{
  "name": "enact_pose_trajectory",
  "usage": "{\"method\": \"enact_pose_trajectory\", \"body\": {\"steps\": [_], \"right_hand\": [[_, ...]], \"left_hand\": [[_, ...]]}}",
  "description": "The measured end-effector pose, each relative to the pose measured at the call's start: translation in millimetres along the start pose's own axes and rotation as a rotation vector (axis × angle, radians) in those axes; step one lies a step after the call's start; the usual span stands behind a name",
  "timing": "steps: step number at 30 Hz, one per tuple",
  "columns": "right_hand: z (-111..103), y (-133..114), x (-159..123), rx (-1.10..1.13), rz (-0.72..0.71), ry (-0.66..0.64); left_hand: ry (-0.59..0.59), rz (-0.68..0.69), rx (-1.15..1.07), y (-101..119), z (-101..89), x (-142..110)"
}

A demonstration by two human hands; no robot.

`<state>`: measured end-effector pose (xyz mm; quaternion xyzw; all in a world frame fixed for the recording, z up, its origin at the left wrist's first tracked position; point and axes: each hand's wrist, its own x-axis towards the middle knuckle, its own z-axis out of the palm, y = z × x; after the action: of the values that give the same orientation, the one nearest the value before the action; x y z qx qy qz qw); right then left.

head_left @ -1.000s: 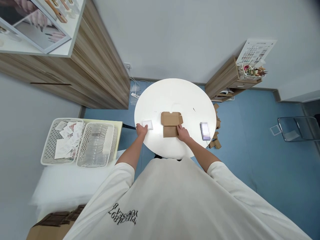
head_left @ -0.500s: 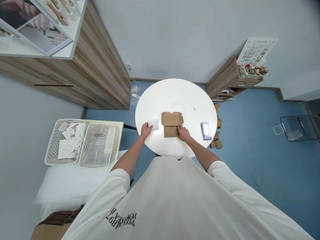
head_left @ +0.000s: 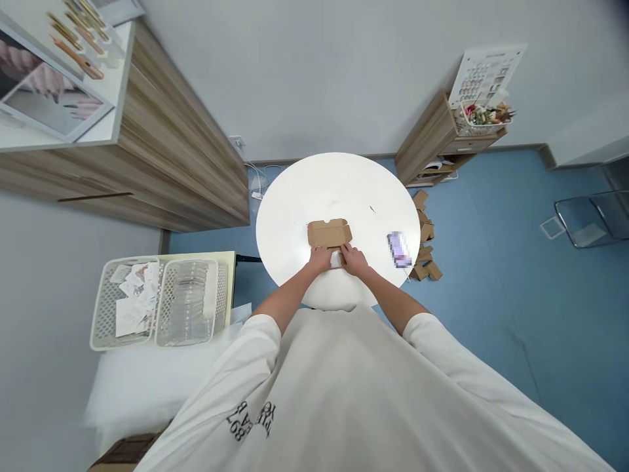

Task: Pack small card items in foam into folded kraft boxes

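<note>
On the white round table (head_left: 339, 180) lies a small brown cardboard box (head_left: 329, 233), its lid folded back toward the wall. A flat white packet (head_left: 335, 260) shows inside the box's near half, between my hands. My left hand (head_left: 319, 259) is closed over the left side of the box, with its fingers at the packet. My right hand (head_left: 355, 259) grips the right wall of the box, thumb and fingers bent around it. The fingers partly hide the packet and the box's side walls.
A pixelated purple phone-like item (head_left: 399, 250) lies at the table's right edge. Folded cardboard boxes (head_left: 426, 262) sit on the floor beyond. Left of me, white baskets (head_left: 162, 301) hold paper packets and clear plastic pieces. A wooden cabinet (head_left: 187, 137) stands at the back left.
My left hand has moved right, bringing the white packet from the table into the box. My right hand stays at the box's right side. The camera view has shifted slightly.
</note>
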<state>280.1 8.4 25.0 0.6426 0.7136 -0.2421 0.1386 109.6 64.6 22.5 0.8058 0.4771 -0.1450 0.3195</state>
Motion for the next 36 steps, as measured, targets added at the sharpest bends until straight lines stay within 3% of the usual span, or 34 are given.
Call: {"method": "enact_pose_trajectory", "body": {"steps": [3,8,16,22,26,28,31,32,34,36], "right_hand": [[-0.2,0.2,-2.3,0.048,0.009,0.002],[-0.7,1.2,-3.3,0.102,0.016,-0.002],[0.6,1.0,-1.7,0.077,0.007,-0.003],[2.2,2.1,-12.3,0.063,-0.043,0.026],[6.9,6.0,-22.9,0.191,-0.009,0.136],[7.7,9.8,-21.0,0.352,0.091,0.235],[2.2,17.2,-6.1,0.684,0.295,0.291],[-1.6,19.4,0.8,0.791,0.356,0.276],[-10.5,22.6,13.8,0.96,0.428,0.244],[-19.2,23.2,22.8,1.074,0.406,0.225]], "left_hand": [[0.062,0.051,-0.013,6.6,6.1,2.2],[0.28,0.129,-0.05,6.9,26.4,-16.6],[0.222,0.188,-0.033,7.6,54.1,-34.8],[0.186,0.195,-0.046,1.2,51.8,-34.6],[0.25,0.205,-0.189,-11.2,42.9,-39.8],[0.357,0.109,-0.326,-20.3,35.1,-38.3],[0.563,-0.255,-0.612,-36.1,19.7,-26.0],[0.567,-0.396,-0.724,-41.1,14.1,-20.0],[0.454,-0.602,-0.921,-49.2,3.9,-8.2],[0.372,-0.599,-1.037,-53.2,-3.7,0.1]]}}
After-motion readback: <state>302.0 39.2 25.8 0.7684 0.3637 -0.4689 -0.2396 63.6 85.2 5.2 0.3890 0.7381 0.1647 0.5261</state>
